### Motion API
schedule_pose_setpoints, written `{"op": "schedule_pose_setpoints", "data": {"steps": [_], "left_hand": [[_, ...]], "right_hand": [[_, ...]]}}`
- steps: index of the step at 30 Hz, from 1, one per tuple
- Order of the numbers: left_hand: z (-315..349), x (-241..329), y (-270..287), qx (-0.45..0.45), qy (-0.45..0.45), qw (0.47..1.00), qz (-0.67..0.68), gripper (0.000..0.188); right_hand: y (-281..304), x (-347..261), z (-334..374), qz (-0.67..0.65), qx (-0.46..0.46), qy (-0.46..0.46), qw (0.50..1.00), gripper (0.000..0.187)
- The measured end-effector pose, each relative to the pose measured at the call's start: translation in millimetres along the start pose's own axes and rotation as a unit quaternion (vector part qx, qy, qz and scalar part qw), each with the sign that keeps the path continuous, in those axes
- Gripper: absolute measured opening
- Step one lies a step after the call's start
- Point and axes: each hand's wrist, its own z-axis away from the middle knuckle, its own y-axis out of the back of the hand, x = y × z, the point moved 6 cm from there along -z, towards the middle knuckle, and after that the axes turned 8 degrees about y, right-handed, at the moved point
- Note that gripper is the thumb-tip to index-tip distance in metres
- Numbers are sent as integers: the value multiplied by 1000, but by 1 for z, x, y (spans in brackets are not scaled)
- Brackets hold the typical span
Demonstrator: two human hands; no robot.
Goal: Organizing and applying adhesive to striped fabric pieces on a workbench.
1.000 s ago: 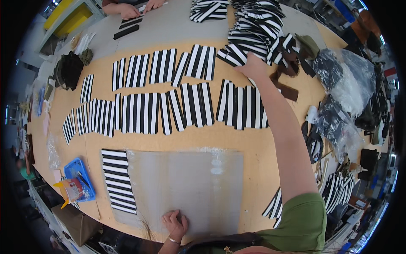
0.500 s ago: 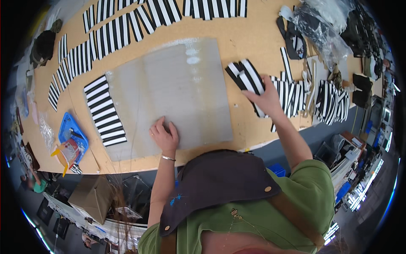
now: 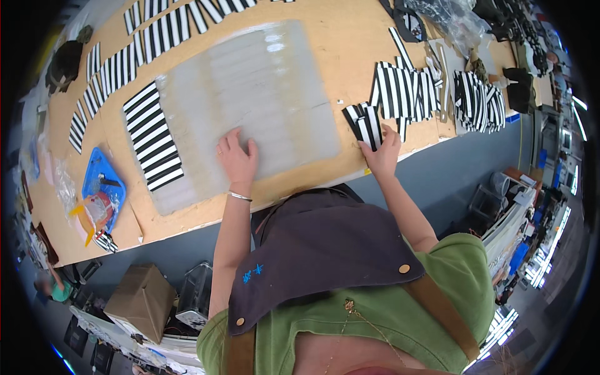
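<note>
My right hand point(image 3: 382, 155) pinches a small bundle of black-and-white striped strips point(image 3: 365, 120) near the table's front edge, right of a grey mat point(image 3: 250, 100). The strips fan out slightly toward the far left. My left hand point(image 3: 237, 160) rests over the mat with its fingers apart and nothing in them. To its left, a row of striped strips point(image 3: 153, 137) lies side by side along the mat's left edge. Beyond my right hand lies a pile of more striped strips point(image 3: 406, 90).
Farther right is a second striped pile point(image 3: 478, 103). Rows of striped pieces point(image 3: 165, 32) cross the far left of the table. A blue tray point(image 3: 94, 169) with small tools stands at the left, an orange-handled item point(image 3: 87, 215) beside it. Clear plastic point(image 3: 453, 22) lies at the far right.
My right hand has drawn the striped bundle nearer to me. My left hand's fingers have spread more. The whole view has shifted, so the table sits higher in the picture.
</note>
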Motion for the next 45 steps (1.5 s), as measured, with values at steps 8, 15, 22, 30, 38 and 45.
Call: {"op": "schedule_pose_setpoints", "data": {"steps": [8, 15, 22, 30, 38, 45], "left_hand": [[41, -26, 71, -105, -64, 971, 204, 27], [59, -137, 127, -131, 20, 967, 217, 19], [13, -218, 154, 25, 46, 990, 131, 27], [-28, -259, 143, 85, 97, 985, 114, 32], [-25, -250, 141, 46, 92, 984, 146, 31], [-25, -236, 154, 68, 46, 993, 85, 37]], "right_hand": [[-6, 14, 10, 60, 46, -29, 997, 38], [-3, -14, 13, 107, 71, -88, 988, 27], [-2, -47, 28, 84, 169, -117, 975, 24], [-111, -266, 86, -254, -266, 120, 922, 15], [-167, -351, 111, -191, -419, 314, 831, 12], [-172, -360, 119, -206, -410, 350, 816, 8]]}}
